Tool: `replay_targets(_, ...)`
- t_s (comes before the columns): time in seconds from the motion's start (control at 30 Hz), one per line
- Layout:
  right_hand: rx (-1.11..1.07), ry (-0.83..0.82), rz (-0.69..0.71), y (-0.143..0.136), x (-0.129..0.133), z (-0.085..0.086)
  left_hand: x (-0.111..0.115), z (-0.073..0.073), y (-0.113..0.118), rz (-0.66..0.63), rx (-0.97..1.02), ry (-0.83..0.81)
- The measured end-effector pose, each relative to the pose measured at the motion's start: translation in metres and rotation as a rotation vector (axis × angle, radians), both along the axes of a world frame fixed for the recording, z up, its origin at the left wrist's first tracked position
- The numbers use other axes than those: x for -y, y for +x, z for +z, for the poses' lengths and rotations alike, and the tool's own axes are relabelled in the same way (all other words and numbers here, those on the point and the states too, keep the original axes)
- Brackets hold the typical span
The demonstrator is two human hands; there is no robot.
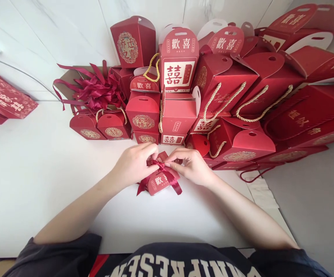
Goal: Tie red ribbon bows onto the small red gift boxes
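A small red gift box [159, 184] with pale lettering stands on the white table in front of me. Across its top runs a dark red satin ribbon [171, 180], looped into what looks like a bow, with two tails hanging down the near side. My left hand [138, 161] pinches the ribbon at the left of the knot, thumb against fingers. From the right, my right hand [188, 164] pinches the ribbon close to the knot with thumb and forefinger. The fingers partly cover the far side of the box.
Behind the hands, red gift boxes [178, 111] stand stacked, several with gold rope handles. A bunch of loose red ribbons [102, 90] lies in an open container at the back left. More red packages [8, 96] are at far left on the white table [40, 173]. A tiled wall rises behind.
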State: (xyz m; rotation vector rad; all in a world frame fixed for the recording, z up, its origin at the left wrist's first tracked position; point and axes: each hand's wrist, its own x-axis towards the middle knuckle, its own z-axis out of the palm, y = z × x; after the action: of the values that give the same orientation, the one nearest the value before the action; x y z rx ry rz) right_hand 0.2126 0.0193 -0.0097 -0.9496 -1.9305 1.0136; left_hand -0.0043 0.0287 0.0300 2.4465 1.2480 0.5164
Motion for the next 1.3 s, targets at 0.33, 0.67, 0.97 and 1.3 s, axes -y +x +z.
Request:
replay_targets(0.33, 0.064, -0.098, 0.040, -0.005, 0.005, 0.003, -0.003, 0.012, -0.005, -0.067, -0.087, -0.115)
replay_targets(0.67, 0.015, -0.019, -0.056, -0.011, 0.010, 0.000, 0.008, 0.016, -0.003, -0.013, -0.140, -0.006)
replay_targets(0.97, 0.132, 0.026, 0.044, -0.011, 0.008, 0.010, 0.019, 0.019, -0.015, 0.209, 0.188, -0.638)
replay_targets(1.3, 0.181, 0.027, 0.069, -0.011, 0.008, 0.009, 0.022, 0.004, -0.019, 0.226, 0.383, -0.766)
